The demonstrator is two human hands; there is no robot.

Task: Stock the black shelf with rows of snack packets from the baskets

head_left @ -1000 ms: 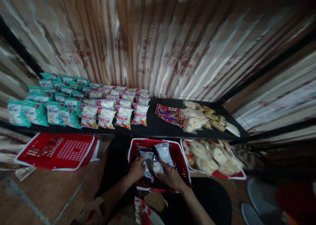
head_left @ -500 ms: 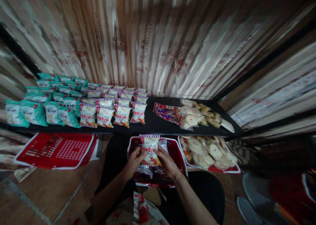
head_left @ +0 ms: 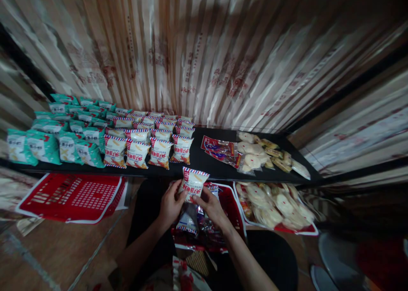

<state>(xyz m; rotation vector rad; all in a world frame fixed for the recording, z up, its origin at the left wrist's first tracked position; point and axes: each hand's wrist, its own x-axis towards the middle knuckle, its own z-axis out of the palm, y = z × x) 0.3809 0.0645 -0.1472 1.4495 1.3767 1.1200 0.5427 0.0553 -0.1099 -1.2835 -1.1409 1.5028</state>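
Note:
A white snack bag (head_left: 194, 184) with red lettering and a striped top edge is held upright between my two hands, just in front of the shelf edge. My left hand (head_left: 172, 202) grips its left side, and my right hand (head_left: 211, 205) has its right side between thumb and fingers. Beneath them is a red basket (head_left: 232, 201) with a white rim, holding several more packets (head_left: 188, 220), partly hidden by my hands. On the black shelf (head_left: 191, 169), matching white snack bags (head_left: 137, 153) stand in rows, nearest to my left hand.
Teal snack bags (head_left: 43, 146) fill the shelf's left end. Red and purple packets (head_left: 219, 149) and bagged pale round pieces (head_left: 253, 157) lie to the right. Below stand a red basket (head_left: 92, 197) at left and another basket of bagged food (head_left: 274, 206) at right. A curtain (head_left: 178, 57) hangs behind.
My hands have raised the snack bag a little toward the shelf edge, and its top now tilts slightly right. The view has shifted slightly.

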